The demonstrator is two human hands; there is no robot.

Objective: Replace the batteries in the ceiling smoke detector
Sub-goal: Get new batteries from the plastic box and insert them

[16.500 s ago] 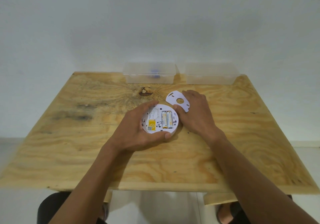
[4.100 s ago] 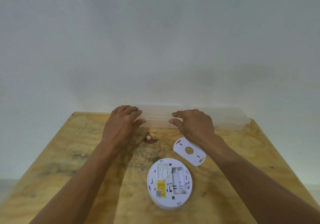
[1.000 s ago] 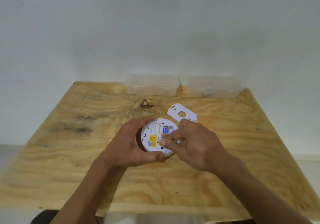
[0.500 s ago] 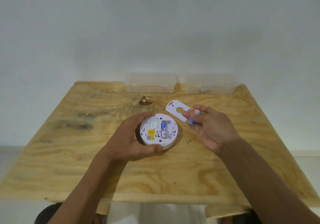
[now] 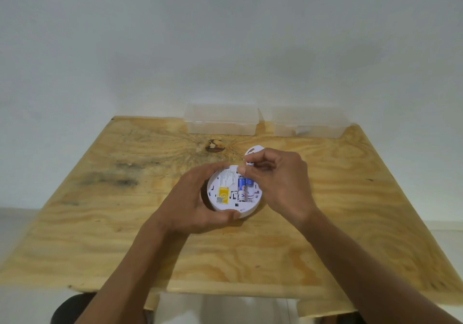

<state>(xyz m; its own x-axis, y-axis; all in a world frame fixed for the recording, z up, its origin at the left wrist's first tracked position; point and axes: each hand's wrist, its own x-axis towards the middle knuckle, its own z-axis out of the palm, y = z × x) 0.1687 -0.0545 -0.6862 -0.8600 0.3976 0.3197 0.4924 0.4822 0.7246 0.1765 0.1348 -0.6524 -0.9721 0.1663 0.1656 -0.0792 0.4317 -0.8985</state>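
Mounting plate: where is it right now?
Head view: the mounting plate lies on the table just beyond the smoke detector, mostly hidden behind the right hand, toward the clear boxes.

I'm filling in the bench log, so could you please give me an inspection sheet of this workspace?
Surface: plywood table, stained at left, dark knot near the back.
Job's things: smoke detector lying back-up; one blue battery seated, a second battery tilted going into the next slot; mounting plate behind, partly hidden.
Clutter: two clear plastic boxes at the back edge.
Grippers: left hand holds the detector; right hand pinches the second battery.
Cables: nothing seen.
Surroundings: plain white wall.
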